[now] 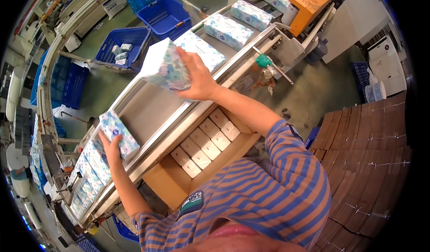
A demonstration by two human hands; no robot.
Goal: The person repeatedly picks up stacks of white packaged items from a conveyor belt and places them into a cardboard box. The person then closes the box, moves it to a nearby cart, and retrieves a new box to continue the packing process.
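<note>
My right hand (199,75) grips a floral-print tissue pack (168,70) and holds it tilted above the conveyor, its white end showing. My left hand (112,149) is closed on the near end of another floral tissue pack (120,133) at the conveyor's left part, thumb on top. Farther along the belt, beyond my right hand, lies a floral tissue pack (201,50) with more behind it. Beside my left hand, several similar packs (92,164) stand in a row. Below my right arm, an open cardboard carton (168,173) holds rows of white-topped packs (206,140).
A metal rail (156,138) edges the conveyor belt (150,104). Blue crates (163,17) stand beyond it, one with small packs inside. An orange machine guard (311,8) rises at the far right. Stacks of flattened brown cardboard (363,162) lie to my right.
</note>
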